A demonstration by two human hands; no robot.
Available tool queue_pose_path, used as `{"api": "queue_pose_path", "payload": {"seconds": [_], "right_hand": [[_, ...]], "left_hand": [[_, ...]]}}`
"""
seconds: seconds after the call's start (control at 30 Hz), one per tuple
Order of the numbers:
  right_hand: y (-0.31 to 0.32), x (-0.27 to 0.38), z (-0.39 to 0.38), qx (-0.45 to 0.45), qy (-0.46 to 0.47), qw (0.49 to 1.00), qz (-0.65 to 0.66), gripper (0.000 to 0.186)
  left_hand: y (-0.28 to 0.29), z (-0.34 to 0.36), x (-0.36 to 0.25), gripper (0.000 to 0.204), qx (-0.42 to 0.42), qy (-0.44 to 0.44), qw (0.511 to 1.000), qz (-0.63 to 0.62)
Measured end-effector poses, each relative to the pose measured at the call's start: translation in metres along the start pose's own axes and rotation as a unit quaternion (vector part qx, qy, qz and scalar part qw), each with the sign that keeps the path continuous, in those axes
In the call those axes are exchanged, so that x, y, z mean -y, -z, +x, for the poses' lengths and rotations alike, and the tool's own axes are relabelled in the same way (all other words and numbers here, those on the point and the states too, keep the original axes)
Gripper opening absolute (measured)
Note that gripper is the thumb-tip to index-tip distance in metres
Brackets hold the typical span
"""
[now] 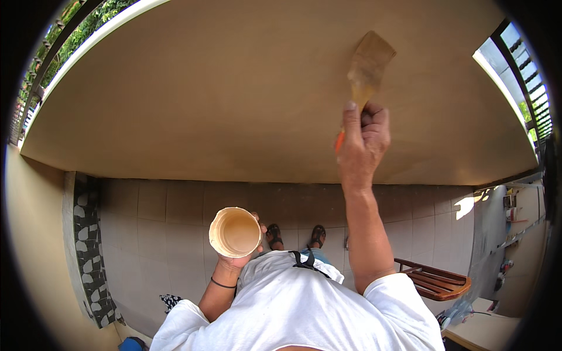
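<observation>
My right hand is closed around the handle of a wide paintbrush, raised in front of me with its bristles upward against the tan wall. A bit of orange shows at the handle's lower end, beside my palm. Lower on the left, my left hand grips a cream-coloured paint cup with an uneven rim. Some pale tan liquid lies inside it. My fingers wrap round the cup's right side and are partly hidden behind it.
Grey floor tiles stretch below the wall. A brown slatted wooden chair stands at my right, near a pale table. Dark railings top the wall's ends. A black-and-grey patterned strip runs along the left.
</observation>
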State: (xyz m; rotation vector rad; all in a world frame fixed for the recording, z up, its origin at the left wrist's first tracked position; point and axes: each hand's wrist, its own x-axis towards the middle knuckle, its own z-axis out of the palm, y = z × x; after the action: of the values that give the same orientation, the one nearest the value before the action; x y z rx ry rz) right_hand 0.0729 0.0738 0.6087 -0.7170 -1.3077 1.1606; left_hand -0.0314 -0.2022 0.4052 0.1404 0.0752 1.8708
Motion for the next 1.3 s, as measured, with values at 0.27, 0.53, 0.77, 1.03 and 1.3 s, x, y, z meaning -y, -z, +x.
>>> {"api": "queue_pose_path", "payload": {"seconds": [0.27, 0.53, 0.77, 1.03, 1.3], "right_hand": [[-0.006, -0.155, -0.118, 0.167, -0.414, 0.894, -0.044, 0.028], [0.087, 0.012, 0.017, 0.043, -0.208, 0.973, 0.085, 0.022], [0.016, 0.032, 0.016, -0.050, 0.023, 0.998, 0.017, 0.020], [-0.056, -0.130, -0.093, 0.218, -0.382, 0.898, -0.029, 0.024], [-0.001, 0.014, 0.033, 0.143, -0.310, 0.910, 0.235, 0.020]], "left_hand": [[0.000, 0.004, -0.004, 0.065, 0.010, -0.023, 1.000, 0.015], [0.005, -0.003, -0.006, 0.067, 0.004, -0.058, 0.998, 0.019], [0.009, -0.008, -0.005, 0.072, 0.011, -0.061, 0.998, 0.016], [0.010, -0.004, 0.001, 0.066, 0.002, -0.089, 0.996, 0.009], [0.016, -0.017, 0.000, 0.069, -0.028, -0.139, 0.990, 0.017]]}}
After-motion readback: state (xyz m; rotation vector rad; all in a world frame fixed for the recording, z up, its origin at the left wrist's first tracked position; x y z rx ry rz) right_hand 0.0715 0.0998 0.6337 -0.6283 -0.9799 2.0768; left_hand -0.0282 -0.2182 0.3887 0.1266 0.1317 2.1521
